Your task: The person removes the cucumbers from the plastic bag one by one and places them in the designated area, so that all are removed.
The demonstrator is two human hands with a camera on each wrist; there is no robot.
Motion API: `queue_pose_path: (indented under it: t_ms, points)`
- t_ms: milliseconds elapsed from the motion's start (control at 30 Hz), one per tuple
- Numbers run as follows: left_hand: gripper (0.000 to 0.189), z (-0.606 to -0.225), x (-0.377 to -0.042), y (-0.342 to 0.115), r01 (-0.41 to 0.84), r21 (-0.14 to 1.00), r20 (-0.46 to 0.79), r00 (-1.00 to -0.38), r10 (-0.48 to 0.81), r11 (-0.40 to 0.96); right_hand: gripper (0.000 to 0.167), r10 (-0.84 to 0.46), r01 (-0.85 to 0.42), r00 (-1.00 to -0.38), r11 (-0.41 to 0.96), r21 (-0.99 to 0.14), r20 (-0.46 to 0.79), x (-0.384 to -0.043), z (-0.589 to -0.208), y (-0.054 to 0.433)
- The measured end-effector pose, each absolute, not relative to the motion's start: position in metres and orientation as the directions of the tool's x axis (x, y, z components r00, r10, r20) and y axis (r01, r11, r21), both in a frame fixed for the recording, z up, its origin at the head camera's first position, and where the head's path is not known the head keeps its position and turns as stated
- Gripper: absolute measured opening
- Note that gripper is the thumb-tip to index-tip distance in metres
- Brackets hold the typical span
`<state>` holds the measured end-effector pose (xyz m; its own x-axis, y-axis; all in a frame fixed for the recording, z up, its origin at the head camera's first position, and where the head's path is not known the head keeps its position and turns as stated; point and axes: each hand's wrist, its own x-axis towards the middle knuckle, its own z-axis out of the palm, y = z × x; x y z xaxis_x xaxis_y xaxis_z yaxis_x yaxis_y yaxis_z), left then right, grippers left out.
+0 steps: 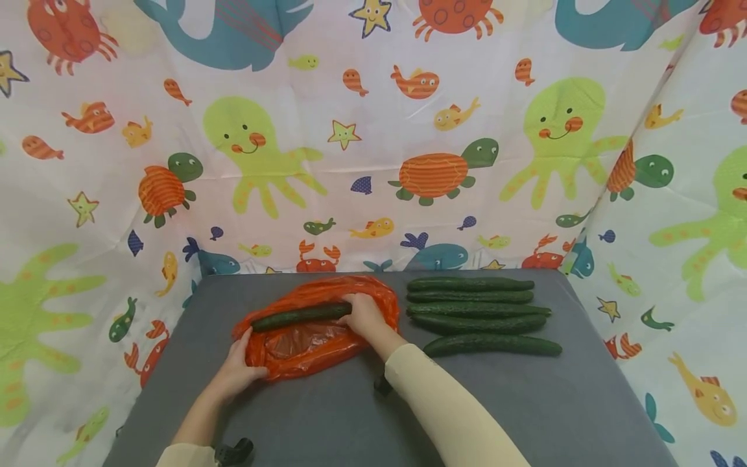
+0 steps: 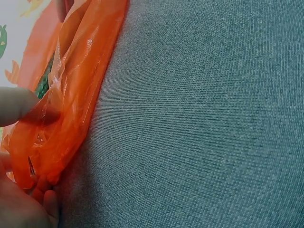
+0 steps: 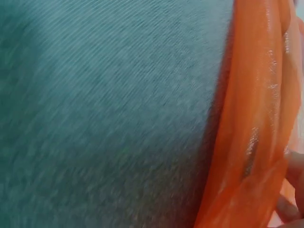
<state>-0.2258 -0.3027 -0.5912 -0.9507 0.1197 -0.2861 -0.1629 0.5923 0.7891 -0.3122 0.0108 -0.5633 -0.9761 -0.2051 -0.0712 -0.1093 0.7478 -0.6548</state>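
Note:
An orange plastic bag (image 1: 309, 370) lies spread with its mouth facing up on the grey table. One dark green cucumber (image 1: 300, 316) lies lengthwise in the opening, close to the far rim. My right hand (image 1: 366, 318) grips its right end from above. At the bag's left end, my left hand (image 1: 236, 370) holds the rim, fingertips close to the cucumber's left tip. The left wrist view shows the thumb (image 2: 19, 105) over the orange film and other fingers curled at its lower edge. In the right wrist view, the bag's side (image 3: 251, 123) partly hides the right fingers (image 3: 295, 171).
To the right of the bag, several cucumbers (image 1: 478, 310) lie side by side, with the nearest cucumber (image 1: 493, 345) slightly apart from the others. The grey table (image 1: 327, 428) ends at a curtain (image 1: 373, 214) printed with sea animals, which also hangs along both sides.

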Motion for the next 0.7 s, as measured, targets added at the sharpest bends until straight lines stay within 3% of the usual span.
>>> queue_pose_path:
  t_ms: [233, 500, 700]
  points:
    - [0.119, -0.595, -0.225, -0.302, -0.191, 0.798, -0.298, -0.949, 0.099, 0.572, 0.054, -0.154, 0.007, -0.978, 0.645, -0.764, -0.139, -0.314, -0.575, 0.013]
    - [0.122, -0.593, -0.225, -0.301, -0.199, 0.800, -0.302, -0.949, 0.092, 0.566, 0.036, -0.162, -0.048, -0.983, 0.691, -0.721, -0.090, -0.313, -0.574, 0.008]
    - [0.122, -0.590, -0.224, -0.303, -0.207, 0.795, -0.304, -0.949, 0.079, 0.570, 0.036, -0.151, -0.041, -0.986, 0.652, -0.757, -0.077, -0.313, -0.567, 0.006]
